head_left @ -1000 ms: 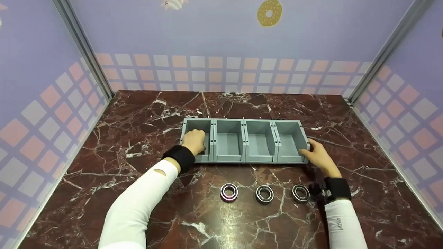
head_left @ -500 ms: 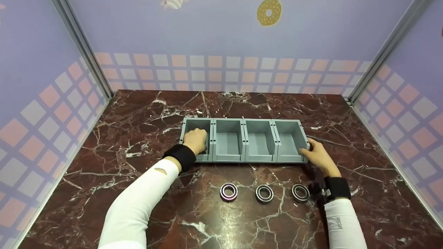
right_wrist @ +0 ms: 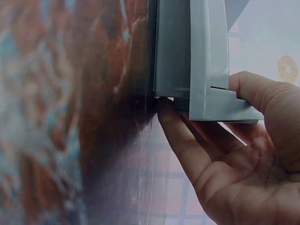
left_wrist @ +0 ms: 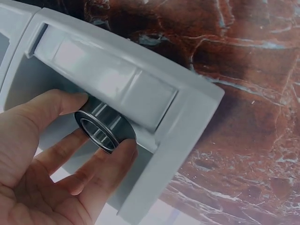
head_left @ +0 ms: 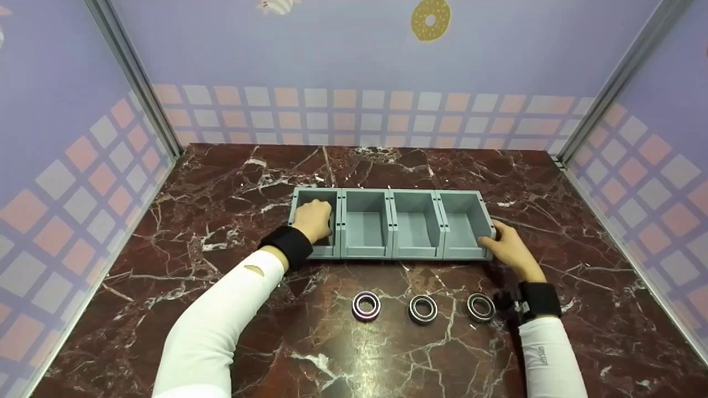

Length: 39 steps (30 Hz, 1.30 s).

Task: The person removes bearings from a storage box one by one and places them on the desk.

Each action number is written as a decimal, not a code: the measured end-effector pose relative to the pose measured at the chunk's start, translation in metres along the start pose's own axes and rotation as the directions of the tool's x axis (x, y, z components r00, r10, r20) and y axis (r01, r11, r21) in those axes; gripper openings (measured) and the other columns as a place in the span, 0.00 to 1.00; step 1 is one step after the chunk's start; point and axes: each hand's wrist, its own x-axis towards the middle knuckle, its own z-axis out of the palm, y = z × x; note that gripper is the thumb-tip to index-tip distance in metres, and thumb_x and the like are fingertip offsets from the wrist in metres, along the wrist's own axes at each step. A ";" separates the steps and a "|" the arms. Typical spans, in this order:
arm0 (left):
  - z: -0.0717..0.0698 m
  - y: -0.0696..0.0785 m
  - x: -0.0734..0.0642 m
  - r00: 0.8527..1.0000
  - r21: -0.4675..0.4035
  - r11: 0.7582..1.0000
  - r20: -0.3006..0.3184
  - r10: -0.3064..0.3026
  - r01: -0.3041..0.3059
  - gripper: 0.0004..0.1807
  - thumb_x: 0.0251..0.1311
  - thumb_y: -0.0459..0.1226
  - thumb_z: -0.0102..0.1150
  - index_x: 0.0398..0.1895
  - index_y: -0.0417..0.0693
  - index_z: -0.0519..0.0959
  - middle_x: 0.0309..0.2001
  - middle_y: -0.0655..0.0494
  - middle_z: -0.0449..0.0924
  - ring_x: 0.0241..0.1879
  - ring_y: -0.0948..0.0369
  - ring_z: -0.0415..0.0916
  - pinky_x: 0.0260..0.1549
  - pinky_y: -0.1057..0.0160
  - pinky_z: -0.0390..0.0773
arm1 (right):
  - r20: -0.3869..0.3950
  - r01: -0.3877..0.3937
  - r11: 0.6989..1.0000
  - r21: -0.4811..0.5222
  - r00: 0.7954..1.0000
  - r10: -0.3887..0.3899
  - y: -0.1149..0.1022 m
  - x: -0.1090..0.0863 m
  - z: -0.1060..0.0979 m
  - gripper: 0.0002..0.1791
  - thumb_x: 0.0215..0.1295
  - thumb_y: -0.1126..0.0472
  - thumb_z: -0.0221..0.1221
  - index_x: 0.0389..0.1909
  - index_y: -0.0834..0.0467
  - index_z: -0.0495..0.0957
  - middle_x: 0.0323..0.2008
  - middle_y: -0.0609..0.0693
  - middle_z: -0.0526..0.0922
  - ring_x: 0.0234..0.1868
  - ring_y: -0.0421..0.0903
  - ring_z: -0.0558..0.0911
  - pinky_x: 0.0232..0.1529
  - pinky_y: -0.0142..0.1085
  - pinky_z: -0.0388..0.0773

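A row of joined grey storage bins (head_left: 364, 252) stands on the marble-patterned table. My left hand (head_left: 313, 220) reaches into the leftmost bin. In the left wrist view, its thumb and fingers pinch a metal bearing (left_wrist: 111, 118) inside that bin, close to the front wall. From the head view the bearing is mostly hidden by the hand. At the other end, my right hand (head_left: 511, 251) holds the outer side of the rightmost bin (right_wrist: 208, 61), thumb over the rim and fingers along the outside and underside edge.
Three more bearings lie flat in front of the bins: a left one (head_left: 366, 306) with a purplish sheen, a middle one (head_left: 423, 320), and a right one (head_left: 480, 319) near my right wrist. Patterned walls enclose the table (head_left: 221, 331) at the back and sides.
My left hand has shifted slightly away from me and to the right within the leftmost bin. The right hand, the bins and the three bearings on the table stay put.
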 end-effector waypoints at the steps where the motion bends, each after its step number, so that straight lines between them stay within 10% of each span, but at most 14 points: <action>1: -0.001 0.000 0.000 1.000 -0.001 1.000 -0.007 0.006 -0.006 0.11 0.59 0.34 0.72 0.40 0.35 0.84 0.46 0.36 0.84 0.45 0.40 0.84 0.44 0.42 0.83 | 0.000 0.002 1.000 0.005 1.000 -0.002 0.000 0.000 0.000 0.28 0.69 0.74 0.56 0.68 0.80 0.65 0.56 0.77 0.77 0.44 0.41 0.79 0.40 0.26 0.76; 39: -0.052 -0.010 -0.045 0.989 -0.066 0.987 -0.038 0.145 -0.147 0.22 0.56 0.32 0.70 0.55 0.34 0.84 0.52 0.36 0.82 0.51 0.41 0.81 0.48 0.43 0.81 | -0.007 0.030 0.999 0.015 1.000 -0.030 0.003 0.000 0.000 0.26 0.68 0.75 0.56 0.65 0.81 0.67 0.54 0.77 0.78 0.41 0.37 0.79 0.38 0.26 0.76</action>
